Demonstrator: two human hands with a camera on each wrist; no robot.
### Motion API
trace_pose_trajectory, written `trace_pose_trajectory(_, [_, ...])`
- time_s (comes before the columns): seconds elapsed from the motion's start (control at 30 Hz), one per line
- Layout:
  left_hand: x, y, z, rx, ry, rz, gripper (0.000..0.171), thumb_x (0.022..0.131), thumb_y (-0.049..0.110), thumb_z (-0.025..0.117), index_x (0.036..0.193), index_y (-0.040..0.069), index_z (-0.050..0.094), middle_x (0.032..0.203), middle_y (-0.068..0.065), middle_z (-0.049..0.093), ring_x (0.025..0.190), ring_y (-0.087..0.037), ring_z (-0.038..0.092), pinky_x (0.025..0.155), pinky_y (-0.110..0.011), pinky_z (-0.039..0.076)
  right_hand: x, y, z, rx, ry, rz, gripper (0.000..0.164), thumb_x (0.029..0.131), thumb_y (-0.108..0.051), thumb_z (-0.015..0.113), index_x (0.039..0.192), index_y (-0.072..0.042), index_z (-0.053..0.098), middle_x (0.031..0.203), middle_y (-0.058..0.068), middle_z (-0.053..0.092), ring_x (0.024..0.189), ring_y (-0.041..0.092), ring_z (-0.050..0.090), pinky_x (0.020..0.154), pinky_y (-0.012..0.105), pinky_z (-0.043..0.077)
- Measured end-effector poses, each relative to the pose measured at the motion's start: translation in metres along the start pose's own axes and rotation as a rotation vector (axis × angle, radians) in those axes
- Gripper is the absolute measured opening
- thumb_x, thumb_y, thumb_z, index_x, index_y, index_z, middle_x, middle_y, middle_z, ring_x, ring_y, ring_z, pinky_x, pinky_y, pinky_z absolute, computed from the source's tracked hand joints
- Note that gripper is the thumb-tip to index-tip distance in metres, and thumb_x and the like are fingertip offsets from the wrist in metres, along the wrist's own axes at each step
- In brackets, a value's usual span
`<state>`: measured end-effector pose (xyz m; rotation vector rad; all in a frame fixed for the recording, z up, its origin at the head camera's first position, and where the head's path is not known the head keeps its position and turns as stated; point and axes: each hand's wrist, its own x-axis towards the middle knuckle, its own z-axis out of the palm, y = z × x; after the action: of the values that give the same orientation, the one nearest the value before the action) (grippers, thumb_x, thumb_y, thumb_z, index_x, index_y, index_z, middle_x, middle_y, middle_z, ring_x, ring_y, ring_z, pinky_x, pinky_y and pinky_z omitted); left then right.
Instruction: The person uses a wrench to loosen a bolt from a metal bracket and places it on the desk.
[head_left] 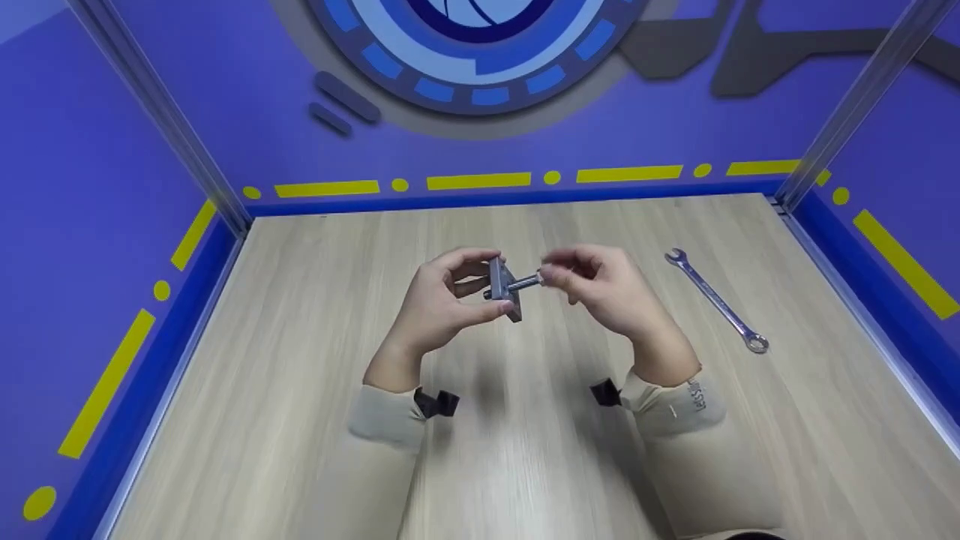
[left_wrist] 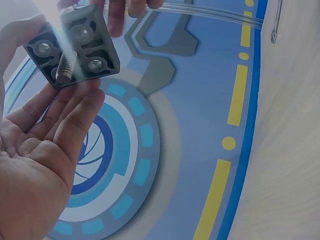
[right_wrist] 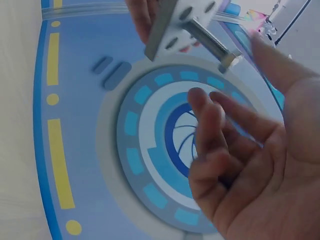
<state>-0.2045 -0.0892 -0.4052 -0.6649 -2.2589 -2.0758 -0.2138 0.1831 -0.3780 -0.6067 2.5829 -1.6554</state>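
Over the middle of the table, my left hand (head_left: 442, 300) grips a square grey metal plate (head_left: 496, 279) by its edges, thumb on the near edge and fingers at the far one. A hex bolt (head_left: 525, 283) passes through one of the plate's holes. In the left wrist view its threaded end (left_wrist: 66, 67) juts from the plate's ribbed face. My right hand (head_left: 604, 289) is beside the bolt's head. The right wrist view shows the bolt head (right_wrist: 230, 61) between thumb and loosely bent fingers, with a gap to the fingers.
On the table to the right lies a combination wrench (head_left: 716, 300), its open end pointing away. Blue printed panels (head_left: 480, 150) with metal corner posts enclose the wooden tabletop (head_left: 300, 337) at the back and both sides.
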Motion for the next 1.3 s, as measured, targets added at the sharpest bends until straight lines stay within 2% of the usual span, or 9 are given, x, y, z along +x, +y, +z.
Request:
trace_pose_trajectory(0.1, [0.001,0.001,0.003,0.007,-0.007,-0.012,0.069,0.085,0.012,0.1,0.147,0.003,0.071,0.145,-0.015,0.074,0.136,-0.03,0.076,0.119,-0.033,0.064,0.0,-0.001,0.005,0.038,0.025,0.081,0.046,0.116,-0.034,0.067,0.088,-0.001,0.081,0.07,0.001,0.071,0.061,0.012,0.061,0.056,0.023,0.051])
trace_pose_trajectory(0.2, [0.001,0.001,0.005,0.035,-0.019,-0.018,0.071,0.085,0.015,0.101,0.148,0.003,0.07,0.146,-0.014,0.073,0.137,-0.031,0.076,0.119,-0.033,0.064,0.0,0.0,0.008,0.025,0.023,0.124,0.056,0.114,-0.042,0.068,0.072,-0.007,0.075,0.058,-0.004,0.062,0.053,0.013,0.055,0.05,0.023,0.046])
trace_pose_trajectory(0.33, [0.002,0.001,0.005,0.055,-0.031,-0.017,0.071,0.085,0.017,0.101,0.148,0.002,0.07,0.145,-0.013,0.074,0.137,-0.031,0.076,0.119,-0.033,0.064,0.001,0.001,0.008,-0.019,0.007,0.107,0.045,0.109,-0.04,0.077,0.076,-0.009,0.077,0.06,-0.006,0.062,0.054,0.012,0.055,0.049,0.022,0.042])
trace_pose_trajectory(0.57, [0.003,0.0,0.001,0.076,-0.017,-0.021,0.07,0.085,0.018,0.101,0.147,0.005,0.072,0.144,-0.011,0.074,0.136,-0.029,0.077,0.119,-0.032,0.064,0.001,-0.001,0.006,0.029,-0.027,0.023,0.019,0.102,-0.019,0.086,0.106,-0.001,0.083,0.085,0.001,0.073,0.066,0.01,0.06,0.056,0.02,0.054])
trace_pose_trajectory(0.77, [0.003,0.0,-0.001,0.086,-0.011,-0.019,0.069,0.085,0.019,0.102,0.146,0.006,0.073,0.143,-0.01,0.074,0.135,-0.028,0.077,0.119,-0.032,0.064,-0.001,-0.002,0.007,0.0,0.009,-0.07,0.018,0.094,-0.002,0.09,0.111,-0.005,0.084,0.089,0.006,0.071,0.066,0.009,0.057,0.056,0.018,0.045])
trace_pose_trajectory(0.9, [0.002,0.0,-0.001,0.069,-0.019,-0.024,0.068,0.085,0.018,0.102,0.145,0.006,0.073,0.144,-0.011,0.073,0.135,-0.029,0.077,0.119,-0.033,0.064,-0.001,0.0,0.008,0.003,0.017,-0.149,0.022,0.091,0.009,0.087,0.106,-0.006,0.084,0.104,0.009,0.074,0.071,0.009,0.058,0.062,0.017,0.049])
trace_pose_trajectory(1.1, [0.0,0.001,0.0,0.043,-0.012,-0.025,0.068,0.085,0.015,0.101,0.146,0.005,0.072,0.145,-0.013,0.074,0.135,-0.03,0.077,0.119,-0.035,0.064,-0.001,0.0,0.009,-0.01,0.002,-0.062,0.036,0.096,-0.009,0.09,0.131,-0.008,0.079,0.111,0.005,0.075,0.08,0.014,0.064,0.067,0.02,0.054])
trace_pose_trajectory(1.2, [-0.001,0.001,0.002,0.044,-0.009,-0.013,0.07,0.085,0.016,0.101,0.147,0.002,0.071,0.145,-0.014,0.074,0.136,-0.029,0.076,0.119,-0.032,0.064,0.001,0.0,0.011,-0.024,0.001,0.032,0.024,0.108,-0.029,0.08,0.115,-0.006,0.082,0.094,0.002,0.076,0.075,0.015,0.064,0.065,0.022,0.054])
trace_pose_trajectory(1.3, [-0.001,0.002,0.004,0.056,-0.013,-0.009,0.072,0.085,0.017,0.101,0.148,0.001,0.07,0.146,-0.013,0.073,0.137,-0.029,0.076,0.119,-0.03,0.063,0.001,0.0,0.013,0.0,-0.018,0.114,0.051,0.116,-0.042,0.066,0.082,-0.006,0.078,0.066,-0.001,0.066,0.059,0.014,0.057,0.055,0.023,0.047])
